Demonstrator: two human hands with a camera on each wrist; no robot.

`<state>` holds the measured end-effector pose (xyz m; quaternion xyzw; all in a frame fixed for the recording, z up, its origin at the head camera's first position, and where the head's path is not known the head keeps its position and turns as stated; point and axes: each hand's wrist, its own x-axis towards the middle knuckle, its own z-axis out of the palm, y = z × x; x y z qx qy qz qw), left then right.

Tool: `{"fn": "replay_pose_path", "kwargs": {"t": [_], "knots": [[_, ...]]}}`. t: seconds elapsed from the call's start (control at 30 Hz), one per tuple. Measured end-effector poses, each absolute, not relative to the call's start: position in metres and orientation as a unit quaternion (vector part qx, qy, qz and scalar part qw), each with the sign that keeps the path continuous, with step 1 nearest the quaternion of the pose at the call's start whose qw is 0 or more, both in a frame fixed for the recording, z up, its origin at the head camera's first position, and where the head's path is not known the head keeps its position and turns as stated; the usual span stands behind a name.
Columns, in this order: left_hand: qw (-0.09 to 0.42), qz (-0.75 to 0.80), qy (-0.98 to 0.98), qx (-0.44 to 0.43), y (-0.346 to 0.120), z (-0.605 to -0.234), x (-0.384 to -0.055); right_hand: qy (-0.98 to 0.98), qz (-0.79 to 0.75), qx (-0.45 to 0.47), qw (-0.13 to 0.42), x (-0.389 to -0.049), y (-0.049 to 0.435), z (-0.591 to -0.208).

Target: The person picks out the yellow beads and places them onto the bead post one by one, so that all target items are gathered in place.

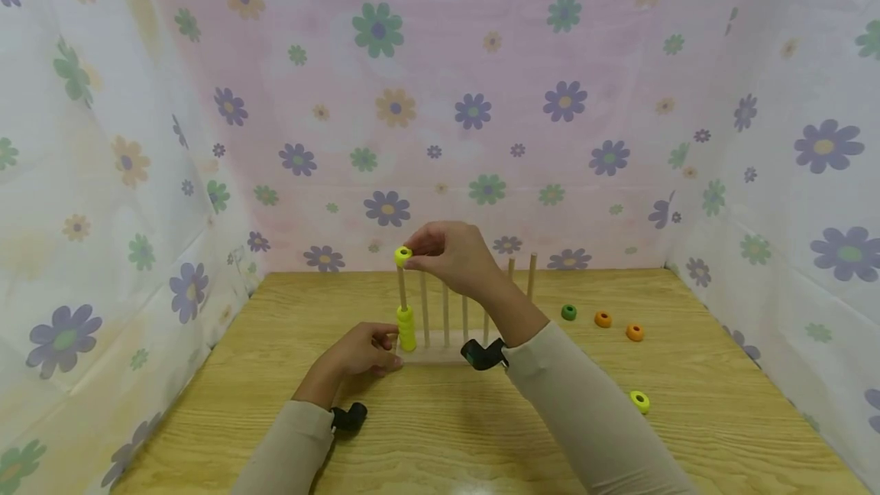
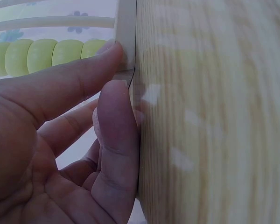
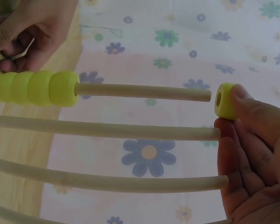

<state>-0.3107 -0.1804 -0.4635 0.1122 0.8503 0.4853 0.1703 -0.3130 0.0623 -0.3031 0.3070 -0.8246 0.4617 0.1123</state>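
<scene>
A wooden rack of upright pegs has a flat base (image 1: 440, 351), and several yellow beads (image 1: 407, 333) are stacked low on its leftmost peg (image 1: 402, 289). My right hand (image 1: 455, 260) pinches another yellow bead (image 3: 226, 110) between thumb and fingers. That bead is just above the tip of the leftmost peg, lined up with it; the right wrist view shows a small gap between them. At the left end of the base, my left hand (image 1: 359, 350) holds the corner with thumb and index finger, the index tip beside the lowest bead (image 2: 94, 48).
On the table (image 1: 426, 434) to the right lie a green bead (image 1: 568, 312), two orange beads (image 1: 603, 319) and a loose yellow bead (image 1: 639, 402). Flower-printed cloth (image 1: 440, 75) stands behind and at both sides. My right forearm crosses in front of the rack's right pegs.
</scene>
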Motion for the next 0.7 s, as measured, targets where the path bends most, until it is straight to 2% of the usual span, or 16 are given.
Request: {"fn": "replay_pose_path", "kwargs": {"t": [0.7], "knots": [[0.172,0.487,0.848,0.119,-0.1809,-0.4627,-0.3097,-0.824,0.480,0.282,0.104,-0.3091,0.0565,-0.3001]]}}
